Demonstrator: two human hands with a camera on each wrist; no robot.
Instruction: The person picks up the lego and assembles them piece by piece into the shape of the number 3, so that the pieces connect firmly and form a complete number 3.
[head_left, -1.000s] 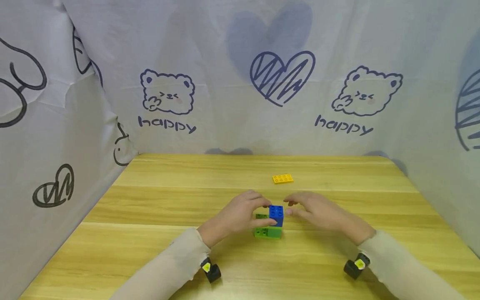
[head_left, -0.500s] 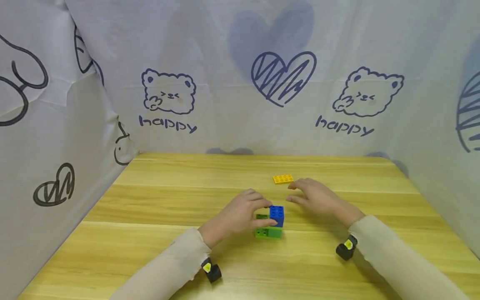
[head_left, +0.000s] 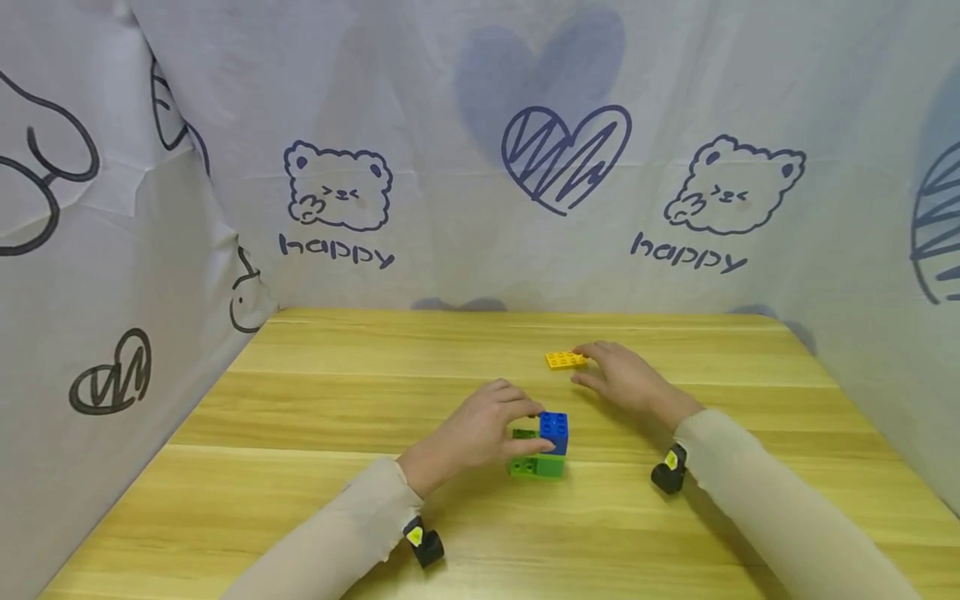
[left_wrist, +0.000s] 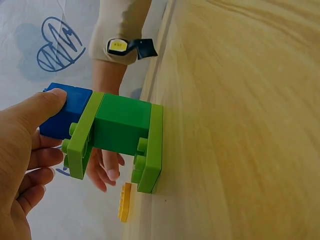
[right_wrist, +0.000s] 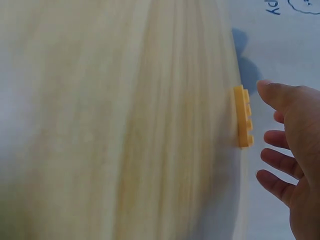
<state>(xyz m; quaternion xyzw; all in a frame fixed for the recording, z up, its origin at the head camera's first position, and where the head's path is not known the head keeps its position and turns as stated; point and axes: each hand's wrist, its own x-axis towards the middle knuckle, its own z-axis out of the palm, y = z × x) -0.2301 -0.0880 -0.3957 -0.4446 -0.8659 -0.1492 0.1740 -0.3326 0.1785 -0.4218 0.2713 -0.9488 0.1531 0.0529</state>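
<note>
Both hands are seen low over the wooden table (head_left: pixel 315 467). On the left, the left hand (head_left: pixel 480 433) is curled round the block stack (head_left: pixel 542 446): its thumb is pressed against the blue brick (head_left: pixel 553 429) on top, and its fingers are wrapped behind the green bricks (left_wrist: pixel 122 135) underneath. The stack is stood on the table near the middle, its green base plate flat on the wood. Further right and a little farther back, the right hand (head_left: pixel 626 379) is held relaxed with fingers spread and nothing gripped; its fingertips (right_wrist: pixel 270 92) are placed just beside the flat yellow plate (head_left: pixel 566 359), which is lain on the table apart from the stack. Whether it is touched cannot be told.
</note>
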